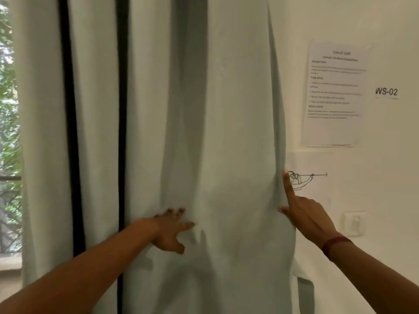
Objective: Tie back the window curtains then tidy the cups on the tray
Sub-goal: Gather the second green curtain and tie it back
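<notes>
A pale green curtain hangs in long folds in front of me, filling the middle of the view. My left hand presses its spread fingers flat against the cloth at about waist height. My right hand touches the curtain's right edge, its index finger straight and pointing up along the fold, its thumb against the fabric. Neither hand has cloth gathered in it. No tie-back, tray or cups are in view.
A white wall lies to the right, with a printed sheet, a "WS-02" label and a white switch. At far left the window shows greenery beyond dark frame bars.
</notes>
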